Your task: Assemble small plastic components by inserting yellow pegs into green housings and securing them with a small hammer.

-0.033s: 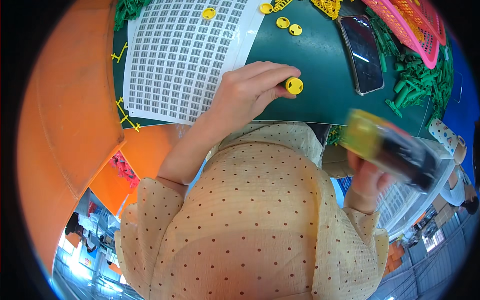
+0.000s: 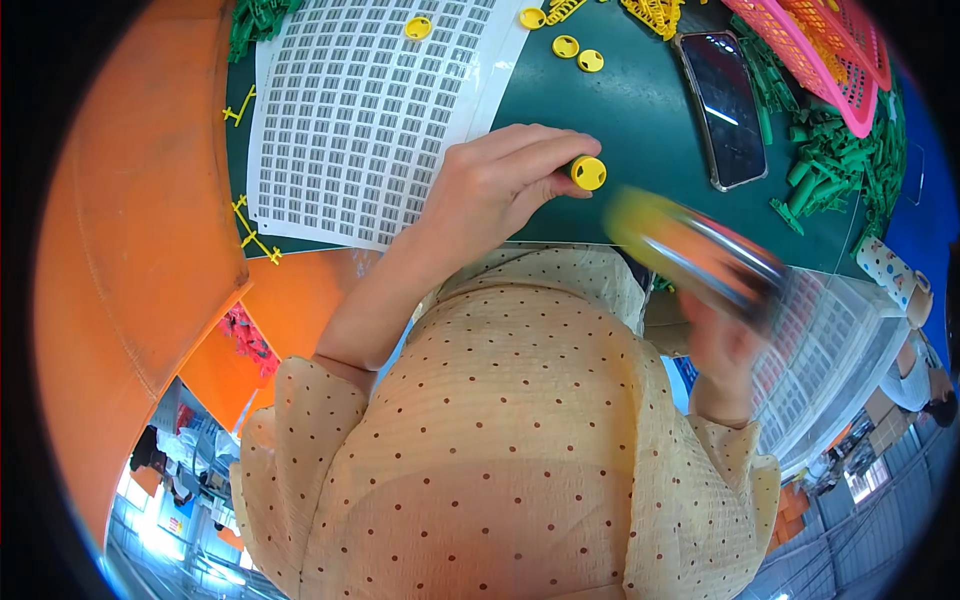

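Thumb and fingers of my left hand [image 2: 490, 185] pinch a small cylinder with a round yellow cap [image 2: 589, 174], its capped end facing up over the green table. The cap has dark cut-outs in its face. To the right, my right hand [image 2: 725, 350] is wrapped round a thick yellow-and-black tool [image 2: 700, 255] with an orange band. Motion smears both tool and fingers, so its exact kind does not show. Its yellow end points towards the cap, a short gap apart. Similar yellow caps [image 2: 565, 46] lie farther back on the table.
A printed label sheet [image 2: 350, 130] lies on the left. On the right are a phone [image 2: 724, 110], a pile of green plastic parts [image 2: 840, 165] and pink baskets [image 2: 820, 60]. Yellow sprue pieces [image 2: 255, 230] lie at the left edge. An orange panel [image 2: 140, 200] stands beside the table.
The tool in my right hand has swung left, bringing its yellow end closer to the capped cylinder. My left hand stays in place with the cylinder.
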A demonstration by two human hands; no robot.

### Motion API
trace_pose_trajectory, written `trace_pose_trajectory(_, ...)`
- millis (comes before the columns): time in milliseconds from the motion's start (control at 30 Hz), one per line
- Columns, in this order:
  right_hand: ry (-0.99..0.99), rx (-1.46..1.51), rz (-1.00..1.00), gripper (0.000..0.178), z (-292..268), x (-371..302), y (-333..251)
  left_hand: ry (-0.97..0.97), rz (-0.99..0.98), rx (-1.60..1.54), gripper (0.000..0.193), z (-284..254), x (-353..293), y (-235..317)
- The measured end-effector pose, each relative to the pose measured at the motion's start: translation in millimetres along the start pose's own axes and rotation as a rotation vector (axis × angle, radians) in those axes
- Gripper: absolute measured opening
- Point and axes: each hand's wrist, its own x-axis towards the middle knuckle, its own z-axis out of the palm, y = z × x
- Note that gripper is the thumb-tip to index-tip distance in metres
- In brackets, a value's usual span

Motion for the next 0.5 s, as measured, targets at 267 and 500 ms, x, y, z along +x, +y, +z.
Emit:
trace_pose_trajectory(267,-0.019,0.010,0.193,0.019,-3,15,2,-0.023,-0.024,-0.006,0.034,-5,-1,3)
trace_pose_trajectory(500,-0.013,-0.574,0.224,0.024,22,35,41,0.011,-0.047,-0.284,0.035,-27,3,24)
